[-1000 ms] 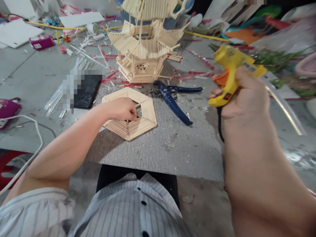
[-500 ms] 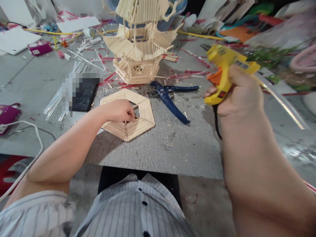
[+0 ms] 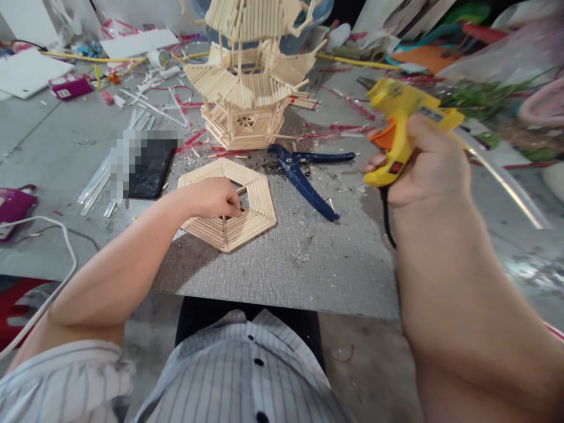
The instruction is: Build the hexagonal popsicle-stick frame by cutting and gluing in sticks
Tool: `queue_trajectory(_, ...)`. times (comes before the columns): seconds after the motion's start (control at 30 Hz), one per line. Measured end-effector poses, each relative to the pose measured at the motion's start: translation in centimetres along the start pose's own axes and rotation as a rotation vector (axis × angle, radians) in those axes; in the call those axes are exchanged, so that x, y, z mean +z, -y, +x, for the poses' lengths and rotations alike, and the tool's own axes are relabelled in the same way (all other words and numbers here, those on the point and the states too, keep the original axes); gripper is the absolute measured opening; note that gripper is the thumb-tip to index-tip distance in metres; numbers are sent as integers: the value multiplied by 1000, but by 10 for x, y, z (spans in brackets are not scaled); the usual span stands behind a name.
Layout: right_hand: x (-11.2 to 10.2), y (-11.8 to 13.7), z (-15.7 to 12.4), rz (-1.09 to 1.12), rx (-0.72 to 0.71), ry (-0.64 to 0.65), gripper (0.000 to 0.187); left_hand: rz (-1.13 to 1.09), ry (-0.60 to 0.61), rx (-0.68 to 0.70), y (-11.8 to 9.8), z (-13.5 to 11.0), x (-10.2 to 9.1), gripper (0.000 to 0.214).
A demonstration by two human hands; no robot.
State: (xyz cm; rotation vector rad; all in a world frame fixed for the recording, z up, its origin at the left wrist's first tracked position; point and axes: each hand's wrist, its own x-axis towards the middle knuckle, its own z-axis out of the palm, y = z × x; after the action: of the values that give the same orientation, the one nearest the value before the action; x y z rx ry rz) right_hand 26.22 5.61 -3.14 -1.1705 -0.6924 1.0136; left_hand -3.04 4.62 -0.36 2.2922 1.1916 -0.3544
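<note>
My left hand point(image 3: 220, 198) rests over a flat hexagonal frame of pale wooden sticks point(image 3: 259, 200) lying on the table. Its fingers are pinched together at the inner edge of the frame's central opening; the fingertips hide whatever is between them, possibly a short stick. On the right, my right hand point(image 3: 434, 155) is raised above the table, wrapped round a yellow hot glue gun point(image 3: 399, 108) with an orange trigger. A clear glue stick point(image 3: 506, 179) juts from the gun's back end, and the nozzle points to the left.
A tiered stick pagoda point(image 3: 247, 88) stands behind the frame. Blue-handled cutters point(image 3: 304, 179) lie right of it. Left are a dark phone point(image 3: 152, 167), clear glue sticks point(image 3: 94, 182) and a white cable point(image 3: 66, 235). Red wrappers and scraps litter the back of the table.
</note>
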Motion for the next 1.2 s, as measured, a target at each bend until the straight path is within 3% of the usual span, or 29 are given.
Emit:
queue_trajectory(0.17,7,9,-10,20,71,-52,12,6,8,-7,0,0,1,29)
queue_trajectory(0.6,13,13,-20,63,62,-62,24,13,-6,-9,1,2,2,27)
queue_trajectory(1.2,8,10,-17,71,35,-34,15,-32,-54,-94,-4,-2,-1,28)
